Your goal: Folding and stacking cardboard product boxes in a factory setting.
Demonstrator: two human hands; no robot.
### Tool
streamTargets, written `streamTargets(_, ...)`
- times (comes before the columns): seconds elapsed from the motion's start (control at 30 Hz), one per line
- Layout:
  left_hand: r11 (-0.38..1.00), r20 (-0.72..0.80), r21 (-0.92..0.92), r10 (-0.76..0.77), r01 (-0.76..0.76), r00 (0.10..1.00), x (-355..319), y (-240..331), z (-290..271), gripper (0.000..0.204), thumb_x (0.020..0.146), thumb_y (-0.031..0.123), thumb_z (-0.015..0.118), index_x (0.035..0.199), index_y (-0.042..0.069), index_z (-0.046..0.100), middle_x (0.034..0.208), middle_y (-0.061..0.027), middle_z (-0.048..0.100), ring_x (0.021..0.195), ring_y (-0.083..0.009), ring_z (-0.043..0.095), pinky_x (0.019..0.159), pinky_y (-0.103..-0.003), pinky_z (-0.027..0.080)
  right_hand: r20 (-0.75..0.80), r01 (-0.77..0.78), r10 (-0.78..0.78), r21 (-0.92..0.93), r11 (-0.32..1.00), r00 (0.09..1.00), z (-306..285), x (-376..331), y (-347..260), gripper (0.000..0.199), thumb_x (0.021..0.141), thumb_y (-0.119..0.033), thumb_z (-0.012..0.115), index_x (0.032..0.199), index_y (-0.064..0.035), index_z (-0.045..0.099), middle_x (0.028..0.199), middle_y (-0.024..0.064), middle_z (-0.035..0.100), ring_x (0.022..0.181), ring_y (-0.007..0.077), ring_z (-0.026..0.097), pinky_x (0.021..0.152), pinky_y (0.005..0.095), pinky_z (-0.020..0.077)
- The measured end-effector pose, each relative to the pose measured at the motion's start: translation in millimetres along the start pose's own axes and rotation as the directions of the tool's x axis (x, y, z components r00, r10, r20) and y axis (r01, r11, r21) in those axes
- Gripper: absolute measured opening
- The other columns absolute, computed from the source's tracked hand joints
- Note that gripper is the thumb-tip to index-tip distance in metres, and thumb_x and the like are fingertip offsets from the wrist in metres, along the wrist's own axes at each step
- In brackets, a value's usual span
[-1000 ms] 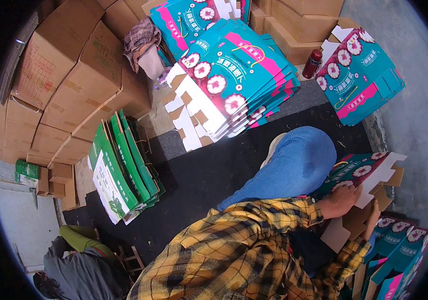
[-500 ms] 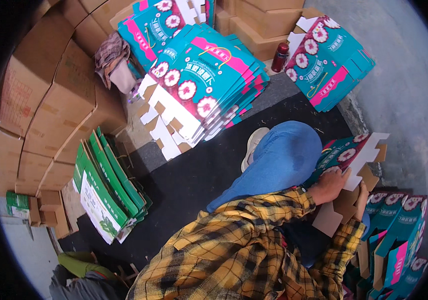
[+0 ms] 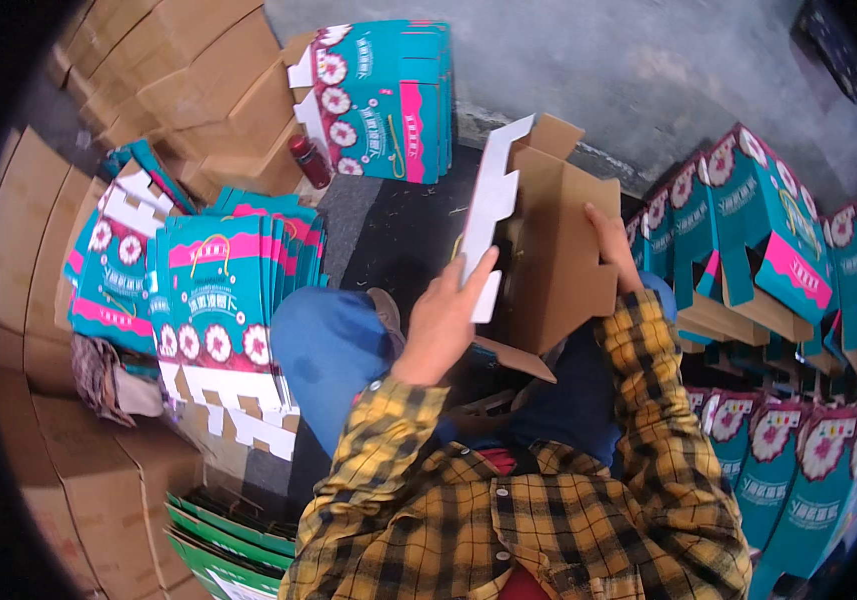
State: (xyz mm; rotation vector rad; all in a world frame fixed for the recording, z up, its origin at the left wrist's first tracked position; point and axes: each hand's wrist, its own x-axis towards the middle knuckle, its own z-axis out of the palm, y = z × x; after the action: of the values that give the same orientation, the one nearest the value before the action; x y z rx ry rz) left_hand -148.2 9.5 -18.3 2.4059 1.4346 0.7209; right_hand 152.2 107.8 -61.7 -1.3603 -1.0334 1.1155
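Grey wall (image 3: 609,75) stood beyond | left hand (image 3: 449,310) clamped the white flap (image 3: 492,205), right hand (image 3: 614,245) the brown side (image 3: 577,225) | carton (image 3: 541,245) between the knees (image 3: 324,345), its hollow gaping wider than a second before: by then more box than sheet

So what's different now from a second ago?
The view swung right, so the bottle and teal stack sit further left in the picture. The box shows more brown inside. The left hand and right hand are both on it, as before. The bottle still stands beside the stack.
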Motion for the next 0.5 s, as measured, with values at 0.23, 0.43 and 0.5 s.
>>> streamTargets(0.23,0.995,0.111,-0.035,0.093,-0.090,0.989,-11.6,-7.6,4.4,0.083,0.066,-0.010,0.067,0.142,0.015,0.043,0.140,-0.0201,0.040,0.126,-0.0380,0.043,0.105,-0.043,0.039,-0.022,0.144,-0.157,-0.284,0.948,0.987,19.3,36.0,33.0,0.043,0.090,-0.033,0.057,0.087,0.0089,0.064,0.073,0.0124,0.066,0.070,0.0171,0.063,0.064,0.0354,0.0475)
streamTargets(0.43,0.995,0.205,-0.082,0.071,-0.055,0.976,-10.5,-12.2,-2.7,0.080,0.066,0.001,0.075,0.139,0.014,0.046,0.143,-0.0210,0.037,0.130,-0.0386,0.040,0.108,-0.043,0.037,0.037,0.072,-0.063,-0.321,0.944,0.997,24.6,39.1,27.0,0.042,0.090,-0.032,0.056,0.099,0.0081,0.063,0.085,0.0160,0.069,0.077,0.0267,0.066,0.071,0.0381,0.0495)
streamTargets(0.5,0.993,0.212,-0.097,0.079,-0.060,0.974,-9.0,-10.3,-2.9,0.080,0.066,0.004,0.077,0.139,0.014,0.046,0.144,-0.0212,0.036,0.131,-0.0387,0.039,0.108,-0.044,0.036,-0.037,0.207,-0.244,-0.416,0.886,0.969,29.9,33.4,21.4,0.040,0.090,-0.028,0.056,0.109,0.0069,0.059,0.093,0.0165,0.069,0.085,0.0290,0.065,0.078,0.0381,0.0489)
